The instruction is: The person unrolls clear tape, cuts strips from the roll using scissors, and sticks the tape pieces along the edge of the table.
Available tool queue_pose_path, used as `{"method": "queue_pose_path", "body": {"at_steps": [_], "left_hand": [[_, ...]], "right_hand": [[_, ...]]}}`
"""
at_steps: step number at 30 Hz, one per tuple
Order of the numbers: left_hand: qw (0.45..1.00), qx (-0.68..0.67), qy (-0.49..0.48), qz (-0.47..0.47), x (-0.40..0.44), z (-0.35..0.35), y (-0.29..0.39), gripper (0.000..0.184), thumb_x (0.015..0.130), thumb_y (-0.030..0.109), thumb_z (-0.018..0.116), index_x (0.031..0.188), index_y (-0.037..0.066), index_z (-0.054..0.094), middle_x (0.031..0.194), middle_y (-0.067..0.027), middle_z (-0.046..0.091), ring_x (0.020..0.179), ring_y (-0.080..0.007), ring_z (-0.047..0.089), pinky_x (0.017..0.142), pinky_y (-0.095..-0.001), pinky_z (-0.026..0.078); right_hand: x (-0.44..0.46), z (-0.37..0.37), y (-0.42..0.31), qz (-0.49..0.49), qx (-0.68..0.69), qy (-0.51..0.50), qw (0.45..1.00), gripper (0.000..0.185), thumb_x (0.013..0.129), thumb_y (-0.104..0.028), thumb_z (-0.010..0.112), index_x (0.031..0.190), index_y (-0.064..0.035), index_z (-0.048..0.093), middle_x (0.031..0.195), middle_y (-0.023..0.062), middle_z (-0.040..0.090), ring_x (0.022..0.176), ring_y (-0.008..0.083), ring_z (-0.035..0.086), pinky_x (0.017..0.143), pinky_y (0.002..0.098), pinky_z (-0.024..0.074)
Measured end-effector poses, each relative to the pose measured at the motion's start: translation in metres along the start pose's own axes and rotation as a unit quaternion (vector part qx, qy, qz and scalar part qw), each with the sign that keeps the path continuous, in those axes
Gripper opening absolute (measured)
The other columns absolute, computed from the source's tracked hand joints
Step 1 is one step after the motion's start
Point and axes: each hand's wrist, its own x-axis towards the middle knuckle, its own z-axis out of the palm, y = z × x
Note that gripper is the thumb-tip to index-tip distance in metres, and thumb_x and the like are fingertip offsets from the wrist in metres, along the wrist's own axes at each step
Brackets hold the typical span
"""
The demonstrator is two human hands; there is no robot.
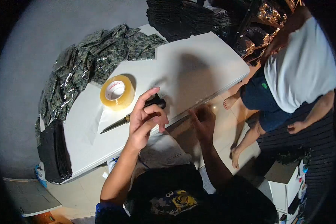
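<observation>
My left hand [145, 117] is raised over the front edge of the white table [168, 63], fingers apart and partly curled, holding nothing. Behind it lie scissors [127, 119] with black handles, their blades pointing left, partly hidden by the hand. A roll of clear yellowish tape [117, 92] rests on its side just beyond. My right hand [203, 121] is held in shadow at the table's edge, its thumb and fingers apart, with nothing seen in it.
Camouflage items in clear plastic [89, 56] line the table's far left side. Dark folded stacks [55, 153] [179, 16] lie at the near left and far end. At right another person [295, 67] stands beside the table, near a white cabinet [282, 184].
</observation>
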Motion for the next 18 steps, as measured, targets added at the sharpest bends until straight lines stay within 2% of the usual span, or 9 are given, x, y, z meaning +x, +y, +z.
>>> {"method": "queue_pose_path", "body": {"at_steps": [3, 6, 9, 10, 13, 16, 17, 18], "left_hand": [[1.0, -0.02, -0.007, -0.006, -0.002, 0.0, -0.001, 0.078, 0.089, 0.0, 0.056, 0.161, 0.0, 0.027, 0.087, -0.015, 0.068, 0.069, -0.0162, 0.062, 0.069, -0.0278, 0.051], [1.0, -0.011, 0.0, -0.023, -0.005, 0.001, -0.003, 0.077, 0.089, -0.001, 0.055, 0.161, -0.001, 0.028, 0.086, -0.0142, 0.068, 0.07, -0.0163, 0.062, 0.069, -0.0276, 0.05], [0.999, 0.001, 0.003, -0.034, -0.007, -0.002, -0.004, 0.077, 0.09, -0.003, 0.056, 0.161, 0.0, 0.027, 0.085, -0.0121, 0.067, 0.071, -0.0152, 0.061, 0.069, -0.0265, 0.05], [0.999, 0.005, 0.006, -0.04, -0.008, -0.003, -0.004, 0.078, 0.09, -0.003, 0.056, 0.162, 0.0, 0.026, 0.085, -0.0114, 0.067, 0.071, -0.0149, 0.061, 0.069, -0.026, 0.05], [0.997, 0.075, 0.018, -0.018, -0.012, -0.008, -0.006, 0.068, 0.091, -0.004, 0.059, 0.156, 0.0, 0.041, 0.087, -0.0091, 0.066, 0.073, -0.0133, 0.062, 0.068, -0.0255, 0.05], [0.943, 0.327, 0.042, 0.041, -0.007, -0.016, 0.0, 0.051, 0.091, -0.005, 0.06, 0.142, 0.0, 0.061, 0.087, -0.0073, 0.065, 0.073, -0.0118, 0.06, 0.066, -0.0258, 0.05], [0.9, 0.419, 0.046, 0.109, -0.003, -0.015, 0.005, 0.036, 0.093, -0.003, 0.055, 0.126, -0.005, 0.07, 0.084, -0.0062, 0.062, 0.072, -0.0152, 0.056, 0.066, -0.0278, 0.046], [0.892, 0.433, 0.038, 0.124, -0.003, -0.015, 0.004, 0.035, 0.093, -0.003, 0.056, 0.125, -0.005, 0.071, 0.083, -0.0062, 0.061, 0.072, -0.0153, 0.056, 0.066, -0.0282, 0.046]], "right_hand": [[0.011, 0.036, -0.045, 0.054, 0.221, -0.053, 0.972, 0.021, 0.097, -0.016, 0.08, 0.108, -0.0021, 0.069, 0.092, 0.0042, 0.071, 0.081, 0.0098, 0.066, 0.074, 0.0262, 0.056], [0.021, 0.058, -0.059, 0.094, 0.272, -0.083, 0.954, 0.024, 0.098, -0.014, 0.078, 0.117, -0.0007, 0.069, 0.1, 0.008, 0.074, 0.083, 0.0125, 0.068, 0.077, 0.0268, 0.0576], [0.025, 0.072, -0.046, 0.098, 0.346, -0.094, 0.929, 0.018, 0.1, -0.01, 0.075, 0.114, 0.0008, 0.07, 0.1, 0.0096, 0.075, 0.083, 0.0137, 0.069, 0.077, 0.0273, 0.0575], [0.026, 0.073, -0.042, 0.09, 0.329, -0.1, 0.935, 0.016, 0.1, -0.01, 0.075, 0.111, 0.0011, 0.071, 0.099, 0.0095, 0.076, 0.084, 0.0138, 0.07, 0.078, 0.0276, 0.0576], [0.022, 0.073, -0.031, 0.059, 0.284, -0.096, 0.952, 0.012, 0.1, -0.009, 0.074, 0.105, 0.0019, 0.072, 0.096, 0.0094, 0.076, 0.085, 0.0142, 0.071, 0.078, 0.0283, 0.0578], [0.01, 0.068, -0.025, 0.037, 0.25, -0.063, 0.966, 0.011, 0.099, -0.008, 0.075, 0.101, 0.0019, 0.073, 0.093, 0.0093, 0.076, 0.084, 0.0145, 0.071, 0.077, 0.0287, 0.0574], [0.003, 0.066, -0.023, 0.046, 0.241, -0.058, 0.968, 0.01, 0.099, -0.008, 0.076, 0.1, 0.0017, 0.072, 0.093, 0.0092, 0.075, 0.084, 0.0145, 0.071, 0.077, 0.0286, 0.0571], [-0.003, 0.063, -0.022, 0.055, 0.233, -0.053, 0.97, 0.01, 0.098, -0.008, 0.076, 0.1, 0.0016, 0.072, 0.092, 0.0092, 0.075, 0.083, 0.0145, 0.07, 0.077, 0.0286, 0.0568]]}}
